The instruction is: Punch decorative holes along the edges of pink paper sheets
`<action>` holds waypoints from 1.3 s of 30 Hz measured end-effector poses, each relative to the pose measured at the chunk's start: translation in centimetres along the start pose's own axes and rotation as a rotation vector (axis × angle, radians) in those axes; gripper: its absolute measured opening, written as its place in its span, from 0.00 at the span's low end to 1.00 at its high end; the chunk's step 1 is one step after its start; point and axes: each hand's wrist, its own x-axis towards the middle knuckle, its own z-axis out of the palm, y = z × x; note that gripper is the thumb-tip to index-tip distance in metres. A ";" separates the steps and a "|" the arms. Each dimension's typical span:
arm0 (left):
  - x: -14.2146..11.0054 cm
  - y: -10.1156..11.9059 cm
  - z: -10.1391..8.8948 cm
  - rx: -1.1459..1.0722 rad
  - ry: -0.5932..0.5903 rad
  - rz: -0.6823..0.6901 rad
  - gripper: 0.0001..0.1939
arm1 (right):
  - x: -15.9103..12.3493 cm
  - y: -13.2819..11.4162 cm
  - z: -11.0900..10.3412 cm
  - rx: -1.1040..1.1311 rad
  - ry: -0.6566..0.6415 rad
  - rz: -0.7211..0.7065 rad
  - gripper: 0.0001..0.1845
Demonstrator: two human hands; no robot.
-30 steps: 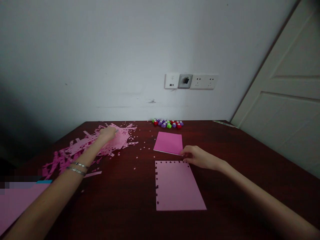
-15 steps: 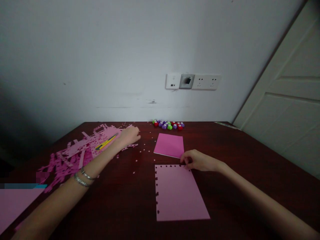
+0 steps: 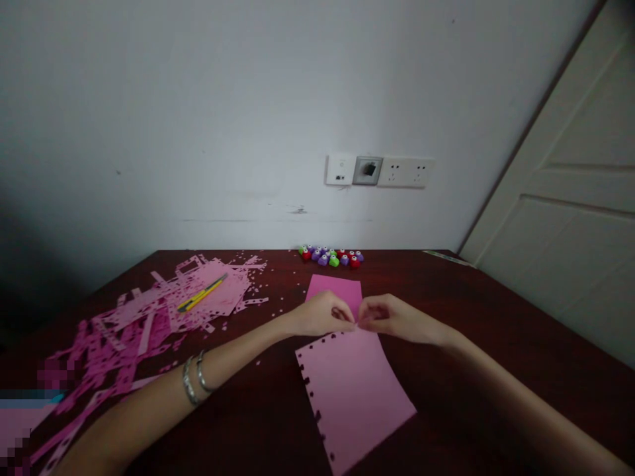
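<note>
The right hand (image 3: 391, 319) had its thumb and fingertips pinched together on the far edge of a pale pink sheet of paper (image 3: 354, 390). Against those fingertips were the left hand's, the left hand (image 3: 321, 314) loosely curled with thumb and finger meeting at the same edge; I couldn't tell whether it gripped the paper too. The sheet lay between the hands and the person's body, its right side bowed and its punched holes running along the far and left edges.

Two silvery bracelets (image 3: 188, 380) circled the left wrist. Just beyond both hands, and partly covered by the left one, was a square of brighter pink paper (image 3: 333, 287). Farther out, past that square, sat a cluster of little red, green and purple toys (image 3: 334, 262) near the wall (image 3: 248, 132).

Off to the left of the left hand spread a heap of pink paper scraps (image 3: 143, 334), with a yellow cutter (image 3: 203, 294) lying on it. Beyond the right hand, toward its right, a thin strip (image 3: 449, 258) rested by the table's far edge, and above the hands there were sockets (image 3: 401, 172) on the wall.
</note>
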 end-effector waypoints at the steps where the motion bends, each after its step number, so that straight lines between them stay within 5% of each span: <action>1: 0.0 0.1 -0.3 -0.047 0.013 -0.012 0.12 | 0.0 -0.5 -0.1 0.051 0.014 -0.004 0.09; 8: -1.0 1.2 -2.6 -0.202 0.162 -0.035 0.09 | 0.5 -2.0 -0.4 0.179 0.014 0.014 0.15; 17: -0.9 2.4 -2.4 -0.229 0.203 0.007 0.10 | 1.2 -2.7 0.5 0.088 0.030 -0.036 0.13; 30: -0.9 3.3 -2.7 -0.428 0.160 -0.059 0.08 | 1.1 -3.9 0.9 0.143 0.042 -0.041 0.14; 39: -1.3 2.0 -3.7 -0.295 0.128 -0.096 0.11 | 1.5 -3.7 0.3 0.130 0.105 -0.023 0.12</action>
